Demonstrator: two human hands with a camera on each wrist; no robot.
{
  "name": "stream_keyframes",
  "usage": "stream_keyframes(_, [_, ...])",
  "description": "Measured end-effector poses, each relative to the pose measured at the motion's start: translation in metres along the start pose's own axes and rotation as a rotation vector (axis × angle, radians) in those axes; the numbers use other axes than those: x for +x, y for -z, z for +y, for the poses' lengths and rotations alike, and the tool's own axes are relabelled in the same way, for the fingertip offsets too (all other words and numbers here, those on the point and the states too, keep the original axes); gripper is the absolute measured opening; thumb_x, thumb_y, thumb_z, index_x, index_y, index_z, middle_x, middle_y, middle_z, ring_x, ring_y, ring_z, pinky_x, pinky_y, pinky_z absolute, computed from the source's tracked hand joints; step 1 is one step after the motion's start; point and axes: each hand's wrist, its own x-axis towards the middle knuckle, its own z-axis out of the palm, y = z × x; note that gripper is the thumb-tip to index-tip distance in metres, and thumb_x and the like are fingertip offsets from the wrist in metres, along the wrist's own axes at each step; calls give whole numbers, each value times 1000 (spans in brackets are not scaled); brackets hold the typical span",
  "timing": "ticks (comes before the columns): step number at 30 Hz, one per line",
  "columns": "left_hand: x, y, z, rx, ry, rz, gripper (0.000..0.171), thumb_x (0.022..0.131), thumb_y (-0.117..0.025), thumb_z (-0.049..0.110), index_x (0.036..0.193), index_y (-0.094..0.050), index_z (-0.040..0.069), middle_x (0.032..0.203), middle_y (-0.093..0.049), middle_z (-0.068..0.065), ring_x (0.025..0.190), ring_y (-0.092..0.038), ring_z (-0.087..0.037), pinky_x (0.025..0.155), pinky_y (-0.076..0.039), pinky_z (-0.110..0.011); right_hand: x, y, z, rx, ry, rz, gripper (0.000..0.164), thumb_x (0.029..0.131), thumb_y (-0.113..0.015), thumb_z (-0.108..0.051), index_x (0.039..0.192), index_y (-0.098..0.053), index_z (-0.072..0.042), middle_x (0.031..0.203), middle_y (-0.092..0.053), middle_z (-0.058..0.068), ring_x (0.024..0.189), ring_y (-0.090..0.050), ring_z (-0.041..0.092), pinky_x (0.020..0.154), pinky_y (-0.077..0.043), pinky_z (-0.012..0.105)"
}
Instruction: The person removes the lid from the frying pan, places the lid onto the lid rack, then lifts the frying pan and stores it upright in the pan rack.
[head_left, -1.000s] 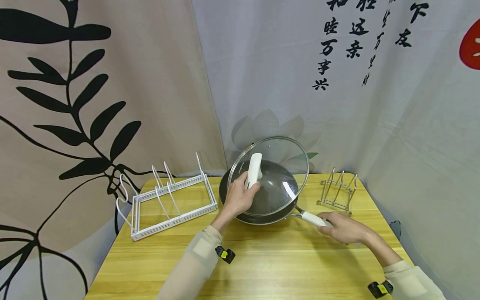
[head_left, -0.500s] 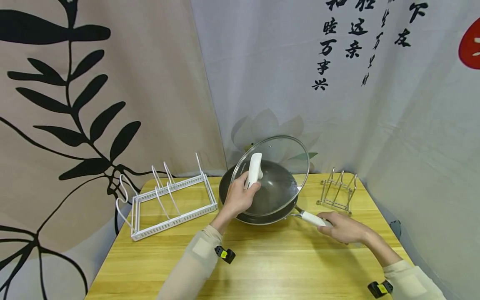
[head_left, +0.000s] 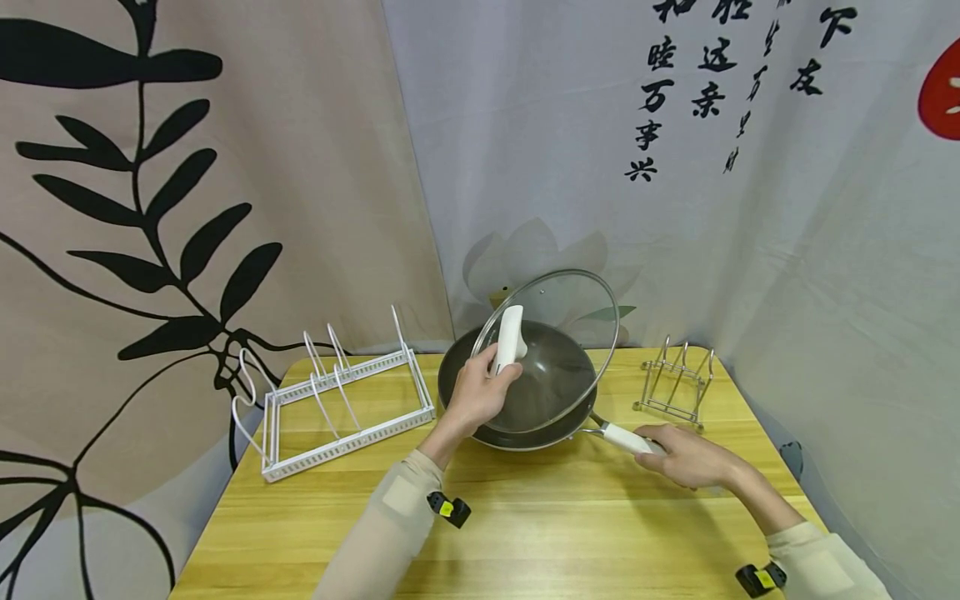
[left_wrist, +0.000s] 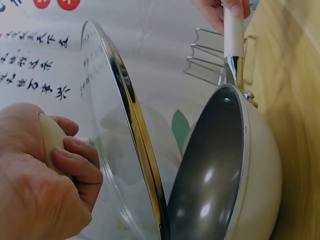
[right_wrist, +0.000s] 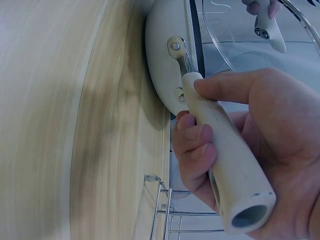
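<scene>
My left hand grips the white handle of a round glass lid with a metal rim. The lid is tilted above the wok, and in the left wrist view a gap shows between the lid's rim and most of the wok's opening. Dark inside and cream outside, the wok sits on the table. Around the wok's pale handle, the fingers and thumb of my right hand are curled. The handle points toward the right front.
A white rack with upright dividers stands on the wooden table at the left. Behind the right hand is a small metal wire rack. Printed cloth hangs along the table's back edge.
The lid has tipped up slightly, its left edge shifting right and its top edge rising a little. My right hand and the wok have stayed in place.
</scene>
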Motion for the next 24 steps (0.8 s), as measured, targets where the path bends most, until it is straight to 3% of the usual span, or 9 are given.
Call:
stream_keyframes(6, [0,1,2,-13,-12,-5,40,105,-74,29,143,-75,18,110,-76,-13,88,-61,-22,75,-52,-33,2,0,10,8,60,9,47,113,-67,-34,148,-66,-2,97,-68,3,59,-54,8,50,-48,28])
stream_keyframes(7, [-1,1,2,-13,-11,-8,39,105,-74,29,143,-75,18,109,-75,-13,87,-61,-22,75,-52,-33,4,-1,20,5,116,11,46,114,-65,-34,148,-66,-3,97,-67,2,59,-54,7,49,-47,27])
stream_keyframes(10, [-1,2,3,-16,-9,-16,39,105,-73,30,142,-75,19,106,-73,-12,86,-59,-22,74,-51,-32,6,-2,27,7,148,8,49,114,-64,-39,148,-66,-4,96,-67,0,59,-54,7,49,-47,28])
stream_keyframes(17, [0,2,3,-50,5,-33,42,105,-72,29,146,-74,18,95,-65,-7,80,-57,-19,69,-50,-31,-1,0,0,-4,5,5,47,114,-66,-29,150,-63,2,99,-68,9,58,-52,7,50,-45,26])
stream_keyframes(24, [1,3,4,-90,17,-42,39,106,-71,27,143,-75,18,92,-62,-6,75,-57,-17,65,-50,-29,-1,0,-2,-1,6,-1,45,114,-66,-28,150,-64,1,98,-68,9,58,-51,6,49,-45,25])
